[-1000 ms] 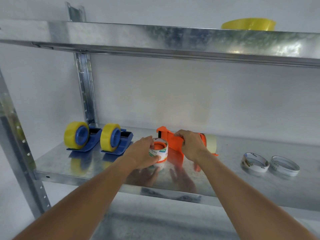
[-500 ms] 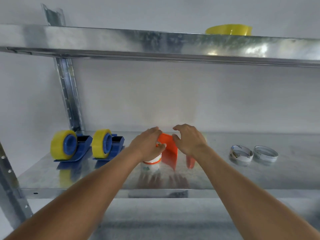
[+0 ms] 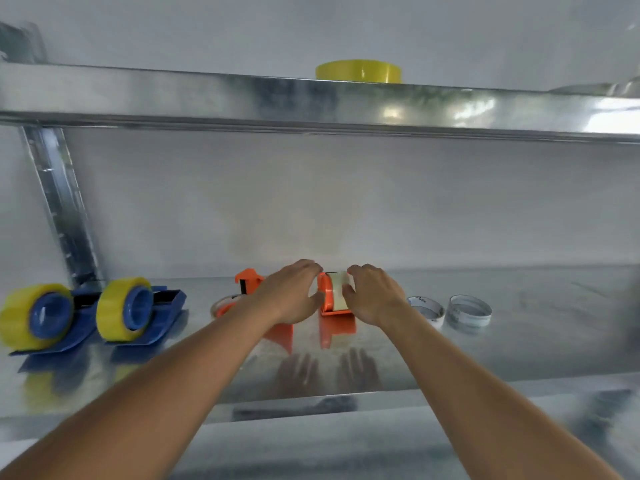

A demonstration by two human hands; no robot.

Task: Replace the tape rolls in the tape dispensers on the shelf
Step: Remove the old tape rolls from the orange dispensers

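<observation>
Both hands close on one orange dispenser at the middle of the lower shelf: the left hand cups its left face, the right hand pinches the pale tape roll on its right. Left of the left hand lie a second orange dispenser and a loose roll; farther left stand two blue dispensers. Right of the right hand sit two spent cores, then open shelf. Half a second ago the right hand hovered open; now it grips.
</observation>
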